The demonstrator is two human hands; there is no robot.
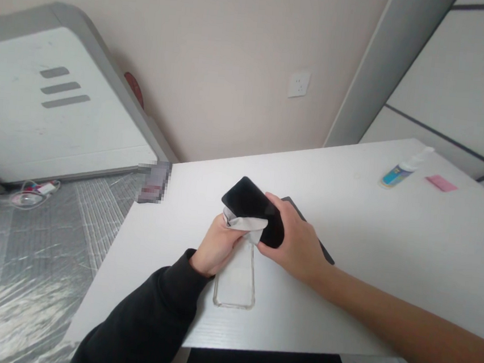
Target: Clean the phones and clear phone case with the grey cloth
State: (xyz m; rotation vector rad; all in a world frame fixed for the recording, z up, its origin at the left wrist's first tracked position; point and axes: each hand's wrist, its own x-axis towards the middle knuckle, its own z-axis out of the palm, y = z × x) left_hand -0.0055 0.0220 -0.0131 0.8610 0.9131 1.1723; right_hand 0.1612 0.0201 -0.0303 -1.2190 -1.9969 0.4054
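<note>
A black smartphone [246,198] is tilted above the white table, its dark screen facing me. My right hand [294,238] grips it by the edges near its lower right end. My left hand [219,245] is closed on a light grey cloth [249,224], which lies against the phone's lower left side. Part of the left fingers is hidden behind the cloth and phone. Below them a clear phone case [235,286] lies on the table, its upper end covered by my left hand. A dark flat object [328,255] lies partly hidden under my right hand.
On the white table [163,288], a spray bottle [399,172] with a blue label stands at the far right beside a pink piece [441,183]. A blurred-out item [154,182] sits at the left back corner. A wall with a socket [298,84] rises behind.
</note>
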